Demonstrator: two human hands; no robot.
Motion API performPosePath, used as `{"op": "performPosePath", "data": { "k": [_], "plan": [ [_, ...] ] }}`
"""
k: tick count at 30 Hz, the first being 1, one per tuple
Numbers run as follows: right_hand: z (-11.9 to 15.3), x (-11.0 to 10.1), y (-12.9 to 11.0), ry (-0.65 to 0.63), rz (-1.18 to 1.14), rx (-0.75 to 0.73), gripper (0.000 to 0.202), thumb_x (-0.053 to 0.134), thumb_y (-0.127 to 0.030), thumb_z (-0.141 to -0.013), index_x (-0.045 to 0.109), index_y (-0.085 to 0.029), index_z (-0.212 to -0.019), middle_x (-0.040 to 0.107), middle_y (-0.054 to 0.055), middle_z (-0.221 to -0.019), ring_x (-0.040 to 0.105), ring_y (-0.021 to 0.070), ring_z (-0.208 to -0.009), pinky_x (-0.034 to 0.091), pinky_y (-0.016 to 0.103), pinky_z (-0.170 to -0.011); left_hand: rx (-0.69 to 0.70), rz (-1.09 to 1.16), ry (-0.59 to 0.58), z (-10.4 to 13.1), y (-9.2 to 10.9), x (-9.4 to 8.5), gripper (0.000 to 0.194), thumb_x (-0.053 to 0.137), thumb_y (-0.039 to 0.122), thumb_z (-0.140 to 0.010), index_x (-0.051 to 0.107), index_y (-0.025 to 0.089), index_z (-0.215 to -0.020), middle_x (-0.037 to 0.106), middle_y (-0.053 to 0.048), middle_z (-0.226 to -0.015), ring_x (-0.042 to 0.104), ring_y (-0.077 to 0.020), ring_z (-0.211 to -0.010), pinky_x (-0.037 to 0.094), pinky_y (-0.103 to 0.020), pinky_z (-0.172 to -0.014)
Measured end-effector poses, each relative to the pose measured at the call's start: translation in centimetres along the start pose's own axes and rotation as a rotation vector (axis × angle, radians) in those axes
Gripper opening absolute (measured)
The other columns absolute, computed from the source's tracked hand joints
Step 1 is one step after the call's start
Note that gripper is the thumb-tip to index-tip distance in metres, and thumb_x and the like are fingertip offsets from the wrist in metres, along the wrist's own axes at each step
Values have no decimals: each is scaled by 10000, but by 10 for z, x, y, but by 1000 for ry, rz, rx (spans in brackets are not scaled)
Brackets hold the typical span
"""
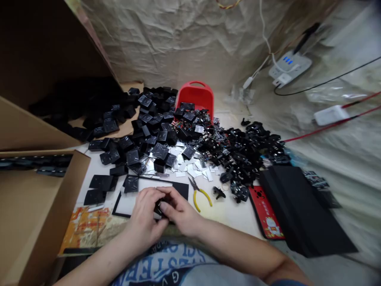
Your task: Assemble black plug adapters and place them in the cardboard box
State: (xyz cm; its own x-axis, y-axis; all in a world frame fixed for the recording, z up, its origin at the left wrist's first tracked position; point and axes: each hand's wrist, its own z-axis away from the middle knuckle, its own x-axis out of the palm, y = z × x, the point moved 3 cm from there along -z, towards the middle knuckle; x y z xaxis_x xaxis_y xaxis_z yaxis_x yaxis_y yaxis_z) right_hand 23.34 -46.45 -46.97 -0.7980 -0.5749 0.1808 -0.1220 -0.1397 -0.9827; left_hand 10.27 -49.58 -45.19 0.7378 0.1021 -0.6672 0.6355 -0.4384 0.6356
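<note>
Close to my body, my left hand (pixel 145 212) and my right hand (pixel 181 210) are closed together around a small black plastic part (pixel 159 206). My right thumb presses on its top, and my fingers hide most of it. Beneath both hands lies a white sheet with a black frame (pixel 183 190). Yellow-handled pliers (pixel 199 194) rest just right of my right hand, jaws pointing away from me. One black plastic housing (pixel 131 184) sits on the frame's far left corner, beyond my left hand.
Black housings (pixel 160 151) are heaped at the back left, beside silver plates (pixel 196 167). A red scoop (pixel 196 93) spills small electronic parts. Black plug-like parts (pixel 247 147) pile up on the right, near a red box (pixel 268 214) and a black board (pixel 303 210). A cardboard box (pixel 59 206) stands left.
</note>
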Motion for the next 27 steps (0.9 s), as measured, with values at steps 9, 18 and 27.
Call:
{"op": "performPosePath", "data": {
  "k": [9,18,27],
  "plan": [
    [75,-146,-27,205,1514,411,430,559,-85,-768,610,-137,-1193,656,175,-1099,637,317,-967,505,432,-800,-439,333,-208,-13,-26,9,371,567,202,-794,527,212,-1162,612,-70,-1138,599,-215,-1055,469,-388,-957],
    [14,-67,-52,-245,790,21,328,532,-76,-783,736,-261,-962,643,12,-856,615,168,-791,498,292,-719,-691,794,-529,-15,-15,19,307,661,449,-785,677,158,-883,627,3,-756,557,-152,-723,436,-263,-678],
    [-25,-26,-28,211,493,-95,223,575,-310,-898,602,-236,-1106,630,25,-886,604,164,-754,505,304,-688,-873,1163,95,-6,-37,11,527,801,559,-650,736,168,-997,668,-18,-788,573,-131,-687,471,-298,-734]
  ]
}}
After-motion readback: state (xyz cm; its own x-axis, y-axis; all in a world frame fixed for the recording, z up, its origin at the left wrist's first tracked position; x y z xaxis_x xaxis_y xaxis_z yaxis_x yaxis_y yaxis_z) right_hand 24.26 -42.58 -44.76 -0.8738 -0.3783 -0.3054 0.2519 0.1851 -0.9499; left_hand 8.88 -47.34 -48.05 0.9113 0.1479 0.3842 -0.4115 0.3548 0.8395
